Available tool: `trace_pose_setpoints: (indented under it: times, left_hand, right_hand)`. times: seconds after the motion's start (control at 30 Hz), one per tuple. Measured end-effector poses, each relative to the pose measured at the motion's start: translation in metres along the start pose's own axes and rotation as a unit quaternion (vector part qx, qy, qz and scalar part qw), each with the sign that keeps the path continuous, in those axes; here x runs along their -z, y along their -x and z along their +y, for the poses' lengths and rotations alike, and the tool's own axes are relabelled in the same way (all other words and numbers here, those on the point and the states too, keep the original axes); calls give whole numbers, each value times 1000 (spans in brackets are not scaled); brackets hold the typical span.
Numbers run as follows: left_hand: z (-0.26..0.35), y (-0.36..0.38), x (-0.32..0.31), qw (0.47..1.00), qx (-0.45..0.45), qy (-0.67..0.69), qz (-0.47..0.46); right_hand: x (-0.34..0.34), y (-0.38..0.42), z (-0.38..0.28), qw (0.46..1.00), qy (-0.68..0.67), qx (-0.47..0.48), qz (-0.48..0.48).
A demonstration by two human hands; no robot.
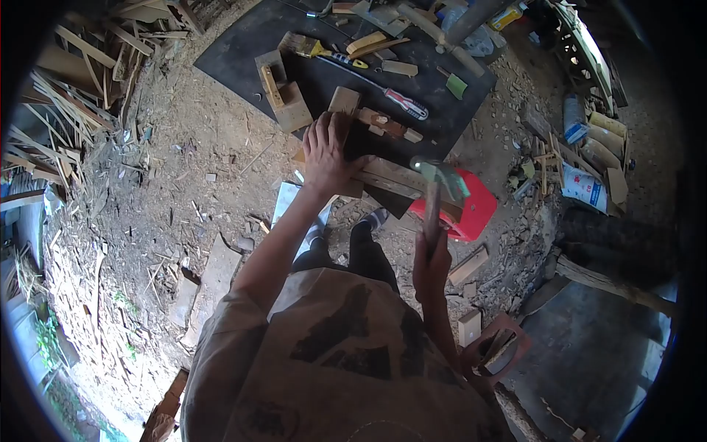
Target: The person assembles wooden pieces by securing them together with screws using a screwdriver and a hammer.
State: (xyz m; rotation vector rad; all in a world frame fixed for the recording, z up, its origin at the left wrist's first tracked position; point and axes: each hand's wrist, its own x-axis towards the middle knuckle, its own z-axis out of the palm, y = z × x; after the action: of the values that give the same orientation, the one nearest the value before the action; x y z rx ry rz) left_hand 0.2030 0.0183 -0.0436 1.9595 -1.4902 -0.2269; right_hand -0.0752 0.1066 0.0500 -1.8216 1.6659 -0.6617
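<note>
My right hand (431, 258) is closed around the wooden handle of a hammer (433, 200). The hammer's metal head (440, 177) is raised over the right end of a long wooden board (398, 177). My left hand (326, 153) grips the wooden workpiece near the board's left end, its fingers bent over a wooden block (344, 100) that sticks up and its thumb stretched to the right. Just beyond the board lies a reddish-brown piece of wood (383, 124). A red plastic stool (479, 206) is partly hidden behind the hammer and board.
A dark mat (243, 55) carries a screwdriver (405, 103), a paintbrush (317, 50), a wooden hand plane (272, 85) and several offcuts. Wood scraps (88, 110) pile up at left. Filled sacks (585, 184) lie at right. Chips cover the dirt floor around my feet.
</note>
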Motion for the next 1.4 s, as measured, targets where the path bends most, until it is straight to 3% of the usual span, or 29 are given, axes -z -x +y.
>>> trace_pose_setpoints:
  times: [0.17,0.43,0.47,0.6,0.7,0.73,0.83,0.93,1.03,1.07,1.17,1.23,1.3,1.4]
  left_hand:
    - [1,-1,-2,1000,-7,25,10]
    - [0,1,-3,1000,0,5,-1]
    - [0,0,-3,1000,2,4,-2]
    - [1,-1,-4,1000,2,26,8]
    - [0,0,-5,1000,4,12,3]
    - [0,0,-5,1000,2,8,3]
    - [0,0,-5,1000,3,6,5]
    - [-1,-1,-6,1000,-8,-1,3]
    - [0,-1,-7,1000,-4,6,1]
    - [-1,0,-5,1000,1,10,0]
    - [0,-2,-4,1000,5,15,-7]
    - [0,-1,-6,1000,-4,11,-4]
    - [-1,0,-5,1000,-1,16,-1]
    - [5,0,0,999,3,32,6]
  right_hand:
    - [16,-5,-22,992,-77,67,77]
    - [-13,-3,9,996,39,34,-72]
    - [-12,-1,9,997,33,33,-53]
    - [2,-5,-11,998,-56,-16,-17]
    - [11,-1,-32,950,-304,-30,59]
    - [12,-5,-34,939,-334,29,75]
    - [13,-6,-35,927,-351,83,102]
    - [5,-1,3,992,-114,38,39]
    - [1,-6,1,988,111,53,-95]
    - [-2,-3,-2,992,74,68,-73]
    - [14,-5,-38,995,-21,-48,-82]
    - [26,-6,-44,995,-94,-27,-29]
    - [35,-5,-56,964,-264,-19,33]
    - [45,-9,-77,930,-343,85,104]
